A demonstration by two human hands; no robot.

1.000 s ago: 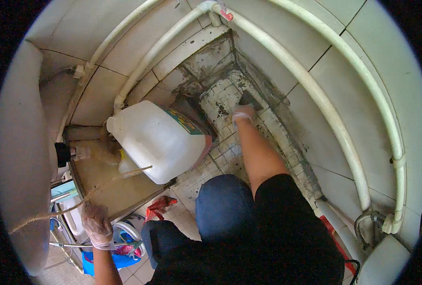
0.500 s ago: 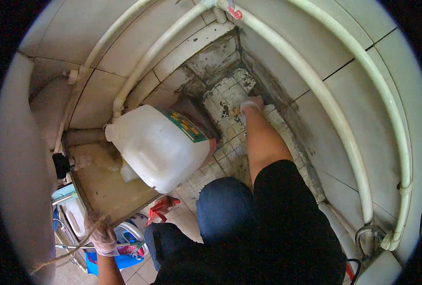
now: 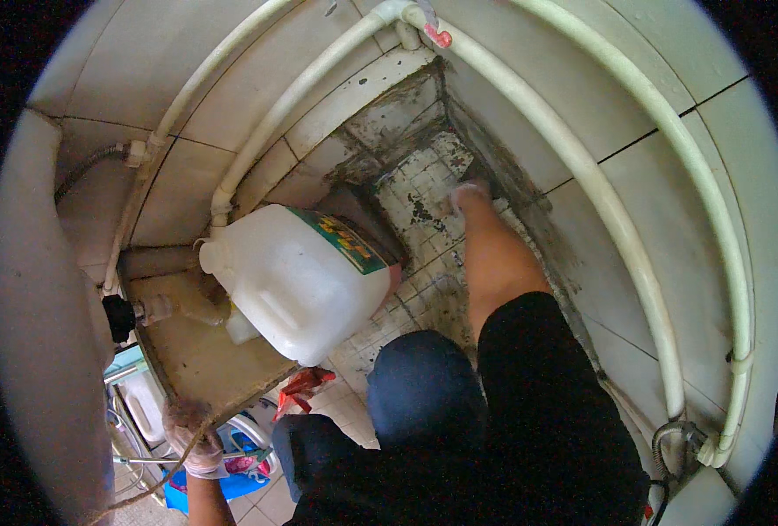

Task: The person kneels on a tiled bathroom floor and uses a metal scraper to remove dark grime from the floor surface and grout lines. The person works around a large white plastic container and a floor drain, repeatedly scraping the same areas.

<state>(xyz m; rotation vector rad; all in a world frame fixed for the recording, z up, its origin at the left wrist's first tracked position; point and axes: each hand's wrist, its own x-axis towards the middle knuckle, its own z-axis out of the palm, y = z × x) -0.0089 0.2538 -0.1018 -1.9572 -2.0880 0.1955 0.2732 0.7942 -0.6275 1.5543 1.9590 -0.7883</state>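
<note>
My right hand [image 3: 470, 196], in a thin clear glove, reaches down to the stained small-tiled floor [image 3: 426, 256] beside the right wall. Its fingers are largely hidden, and I cannot make out anything in them. At the lower left, my gloved left hand [image 3: 198, 447] is closed over the front corner of a shallow brown ledge or basin [image 3: 215, 364]. A length of twine [image 3: 166, 476] passes across this hand. Between the hands, a large white plastic jug [image 3: 306, 280] with a green label lies tilted, its neck toward the ledge.
Pale pipes [image 3: 564, 145] run along the tiled walls. A red plastic piece [image 3: 301, 390] lies near my knee [image 3: 424, 386]. Blue and white items [image 3: 247, 465] sit below the ledge. A smooth pale curved surface [image 3: 47, 307] bounds the left side.
The whole view has shifted slightly, moving the scene down and right. My right hand stays low by the right wall with a small change in pose. My left hand remains at the ledge corner.
</note>
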